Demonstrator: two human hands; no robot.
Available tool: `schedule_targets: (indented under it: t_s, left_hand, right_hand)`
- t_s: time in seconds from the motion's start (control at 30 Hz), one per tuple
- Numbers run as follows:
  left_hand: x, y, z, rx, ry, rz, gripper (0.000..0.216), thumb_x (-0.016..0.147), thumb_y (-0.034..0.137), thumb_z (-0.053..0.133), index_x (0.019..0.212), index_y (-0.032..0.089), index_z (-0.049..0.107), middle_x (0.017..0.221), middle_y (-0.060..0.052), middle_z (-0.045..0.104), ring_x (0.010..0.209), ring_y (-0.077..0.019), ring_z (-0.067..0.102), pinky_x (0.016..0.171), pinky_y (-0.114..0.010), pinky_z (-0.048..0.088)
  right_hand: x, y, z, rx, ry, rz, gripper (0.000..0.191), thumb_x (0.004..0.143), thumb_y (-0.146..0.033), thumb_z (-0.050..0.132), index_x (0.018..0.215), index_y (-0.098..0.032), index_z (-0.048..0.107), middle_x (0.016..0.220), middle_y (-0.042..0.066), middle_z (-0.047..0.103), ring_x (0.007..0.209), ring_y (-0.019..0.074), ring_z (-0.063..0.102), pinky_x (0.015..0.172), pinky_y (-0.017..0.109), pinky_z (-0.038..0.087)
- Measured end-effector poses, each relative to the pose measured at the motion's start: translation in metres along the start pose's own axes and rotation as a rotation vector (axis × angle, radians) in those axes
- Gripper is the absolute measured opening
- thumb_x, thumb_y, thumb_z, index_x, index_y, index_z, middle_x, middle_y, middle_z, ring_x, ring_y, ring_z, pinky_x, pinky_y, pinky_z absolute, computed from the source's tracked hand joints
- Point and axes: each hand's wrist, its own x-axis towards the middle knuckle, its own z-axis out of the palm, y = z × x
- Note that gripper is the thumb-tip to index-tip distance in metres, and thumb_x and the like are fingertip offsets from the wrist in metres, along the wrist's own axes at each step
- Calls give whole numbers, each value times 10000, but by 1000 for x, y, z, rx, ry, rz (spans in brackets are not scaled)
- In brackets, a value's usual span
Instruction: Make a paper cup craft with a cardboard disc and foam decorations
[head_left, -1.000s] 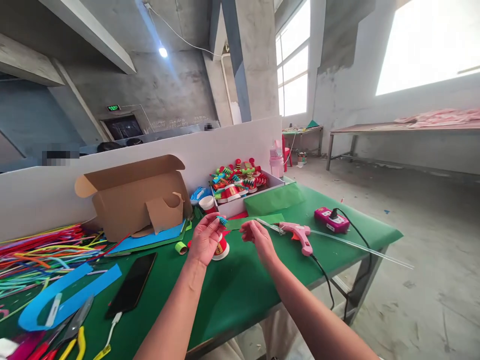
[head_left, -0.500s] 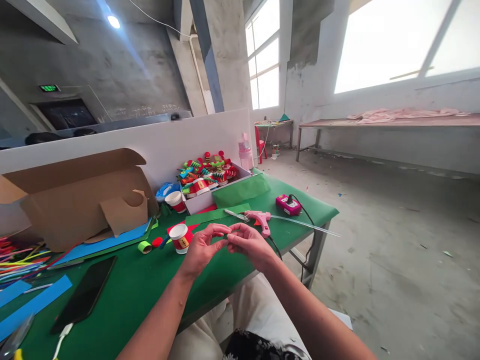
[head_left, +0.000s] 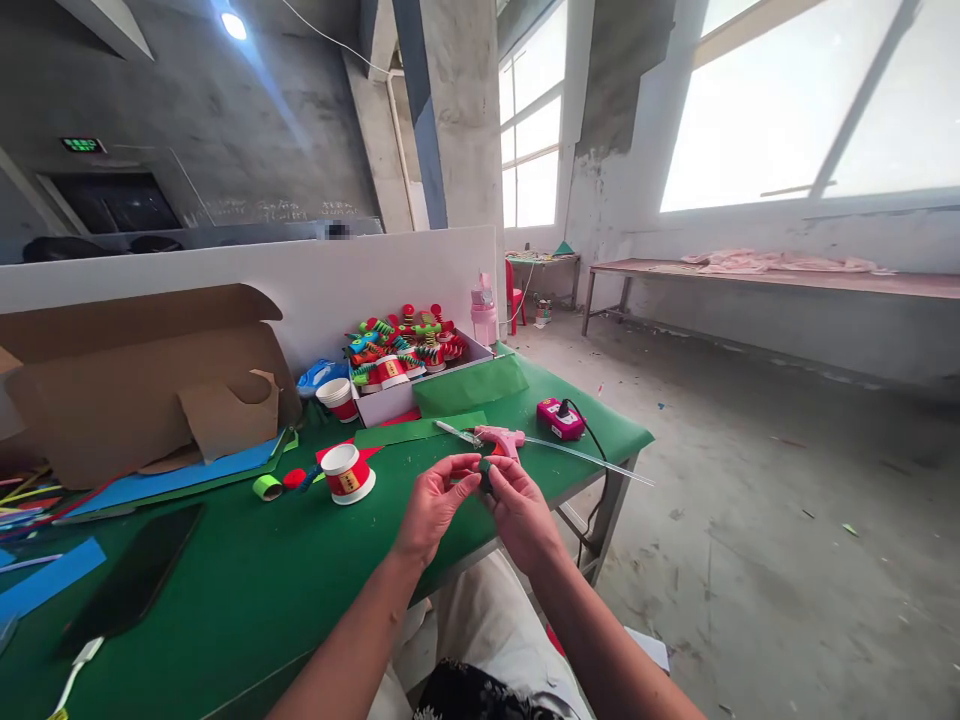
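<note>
Between my fingertips is a small dark green piece (head_left: 485, 475), perhaps folded paper. My left hand (head_left: 433, 508) pinches at its left side, thumb and forefinger against it. My right hand (head_left: 519, 512) grips it from the right, with the fingers curled. Both hands are above the table's near edge. Just behind them lies a pink glue gun (head_left: 501, 440) with a long clear glue stick. Left of my hands, a red and white paper cup (head_left: 347, 474) stands upside down on a white disc. Beside the cup are a red round piece (head_left: 295, 479) and a lime green paper roll (head_left: 267, 487).
A white box (head_left: 386, 403) holds several colourful cup figures. A cardboard box (head_left: 142, 390) stands at the left. A black phone (head_left: 135, 580) lies plugged into a white cable. Near the right table edge is a magenta power socket (head_left: 561, 420) with a black cord.
My hands have turned and lowered slightly, so the dark green piece now shows between the fingertips. The view has shifted, moving the table items leftward in the picture.
</note>
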Motion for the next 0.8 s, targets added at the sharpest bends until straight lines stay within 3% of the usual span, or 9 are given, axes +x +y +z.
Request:
schedule_targets:
  t_s: [0.23, 0.43, 0.53, 0.67, 0.8]
  left_hand:
    - [-2, -5, -3, -24, 73, 27, 323, 610, 398, 833, 849, 193, 762, 779, -23, 723, 719, -156, 624, 687, -263, 495]
    - [-7, -10, -4, -131, 80, 39, 321, 635, 391, 826, 872, 192, 741, 874, -34, 741, 819, -168, 646, 758, -276, 505]
    - [6, -7, -9, -220, 96, 72, 299, 636, 376, 826, 822, 180, 698, 890, -43, 748, 858, -175, 668, 798, -292, 511]
    - [36, -6, -30, -205, 87, 55, 336, 600, 352, 842, 780, 168, 626, 799, -31, 742, 801, -172, 686, 775, -300, 509]
    - [55, -14, -48, -134, 105, 5, 315, 586, 297, 845, 722, 162, 594, 657, 0, 699, 651, -140, 659, 652, -261, 486]
  right_hand:
    - [-5, 10, 12, -40, -18, 38, 375, 605, -468, 860, 810, -228, 658, 825, 13, 699, 832, 190, 659, 783, 332, 516]
    - [-8, 14, 15, -166, -26, 69, 417, 610, -536, 831, 828, -234, 643, 854, 26, 687, 809, 202, 655, 696, 321, 509]
    - [-1, 3, 7, -410, 41, -28, 442, 644, -609, 767, 839, -233, 639, 834, 29, 683, 709, 182, 628, 652, 314, 496]
    - [22, -23, -12, -884, 245, -330, 523, 670, -715, 625, 823, -215, 607, 741, 28, 681, 639, 189, 597, 629, 320, 468]
    - [45, -42, -25, -1444, 276, -178, 454, 740, -666, 502, 739, -220, 585, 690, 60, 701, 782, 276, 664, 678, 349, 454]
